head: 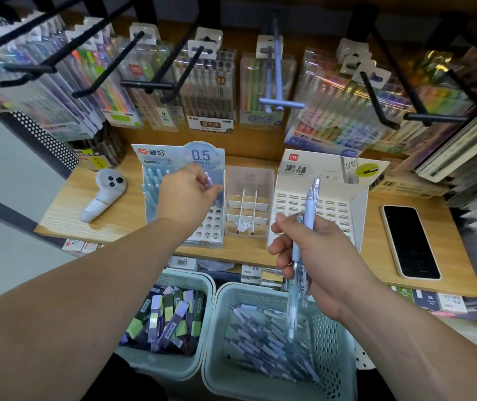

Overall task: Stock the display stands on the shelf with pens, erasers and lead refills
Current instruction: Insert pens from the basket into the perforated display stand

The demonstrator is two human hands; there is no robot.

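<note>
The left hand [186, 195] pinched a lilac plastic pen [208, 180] at its fingertips (over the holed white stand [208, 227]); the right hand [328, 256] clenched pale-blue pens [309, 204].

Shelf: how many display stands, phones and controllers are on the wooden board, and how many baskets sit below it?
Display stands: 3 (blue pen stand, clear divided stand, white lead-refill stand)
Phone: 1
White controller: 1
Baskets: 2 (left basket, right basket)
Total: 7
</note>
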